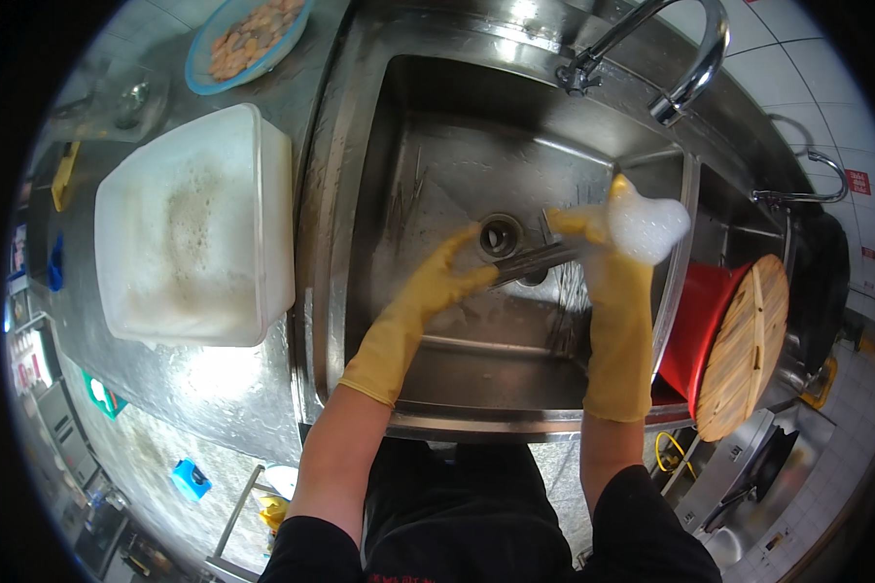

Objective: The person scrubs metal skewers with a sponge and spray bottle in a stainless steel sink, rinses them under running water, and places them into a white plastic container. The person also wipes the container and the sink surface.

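Observation:
Yellow rubber gloves cover both of my hands over a stainless steel sink basin (481,160). My right hand (590,226) grips one end of a bundle of thin dark sticks (532,264), perhaps chopsticks or skewers. A clump of white foam (649,226) clings to the back of that glove and hides part of it. My left hand (452,273) is at the bundle's other end, thumb and fingers spread; its thumb is at or against the stick tips. Below the hands is the drain (499,235). Loose thin metal sticks (572,291) lie on the basin floor beneath my right hand.
Left of the sink, a white plastic tub (277,233) with cloudy residue stands on the steel counter (226,393). Behind it is a blue-rimmed bowl (197,65) of pinkish pieces. A faucet (689,73) arches over the back right. Right are a red container (700,313) and a round wooden lid (747,350).

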Action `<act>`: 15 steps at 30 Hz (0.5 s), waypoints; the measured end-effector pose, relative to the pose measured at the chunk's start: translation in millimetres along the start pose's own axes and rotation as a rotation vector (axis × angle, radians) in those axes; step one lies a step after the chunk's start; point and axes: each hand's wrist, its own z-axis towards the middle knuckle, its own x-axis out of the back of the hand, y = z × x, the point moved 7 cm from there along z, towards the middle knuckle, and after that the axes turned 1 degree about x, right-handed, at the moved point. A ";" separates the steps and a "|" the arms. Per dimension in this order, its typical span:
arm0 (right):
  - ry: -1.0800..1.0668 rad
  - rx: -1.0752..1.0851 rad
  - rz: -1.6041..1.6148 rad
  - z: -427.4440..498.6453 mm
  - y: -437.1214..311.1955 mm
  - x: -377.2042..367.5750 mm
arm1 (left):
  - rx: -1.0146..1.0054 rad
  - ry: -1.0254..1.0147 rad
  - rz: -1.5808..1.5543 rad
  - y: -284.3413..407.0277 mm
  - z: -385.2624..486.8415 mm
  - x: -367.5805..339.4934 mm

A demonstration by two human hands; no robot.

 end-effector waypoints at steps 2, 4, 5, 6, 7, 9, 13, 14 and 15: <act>0.057 -0.164 -0.046 0.3 18.7 -6.7 | 0.085 -0.184 0.078 3.1 -4.7 -19.3; 0.146 -0.350 -0.050 8.0 38.4 -10.6 | 0.298 -0.357 0.070 -4.3 -10.2 -33.0; 0.129 -0.359 0.036 11.7 48.8 -10.3 | 0.285 -0.349 0.110 -3.1 -10.6 -34.3; 0.115 -0.368 0.123 13.3 57.8 -11.1 | 0.273 -0.344 0.151 -2.1 -13.3 -36.8; 0.098 -0.377 0.210 16.2 64.4 -11.4 | 0.262 -0.337 0.192 -1.3 -16.7 -39.1; 0.128 -0.482 0.265 22.7 81.6 -8.6 | 0.280 -0.353 0.084 4.3 -29.8 -46.7; 0.132 -0.578 0.150 40.5 110.8 -7.5 | 0.382 -0.309 -0.115 10.8 -54.6 -63.2; 0.131 -0.600 0.120 41.9 115.6 -6.9 | 0.418 -0.268 -0.102 4.3 -53.6 -63.8; 0.118 -0.633 0.148 39.3 116.3 -13.3 | 0.455 -0.221 -0.093 -2.9 -52.4 -64.4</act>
